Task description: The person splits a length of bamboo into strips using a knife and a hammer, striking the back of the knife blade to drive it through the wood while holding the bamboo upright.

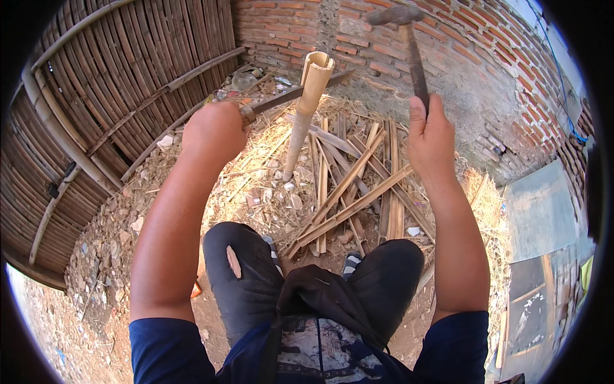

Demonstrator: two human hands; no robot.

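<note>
One long, dark steel knife [279,100] is gripped in the closed fingers of the left hand [216,131] in the head view, a wooden-handled iron hammer [414,56] in those of the right hand [433,137], and a slit, pale-yellow bamboo tube [311,96] stands between (the blade runs through or behind it, I cannot tell). Square blows on the blade's spine, clear of the left hand, would likely serve best. No brand, label or writing is legible.
</note>
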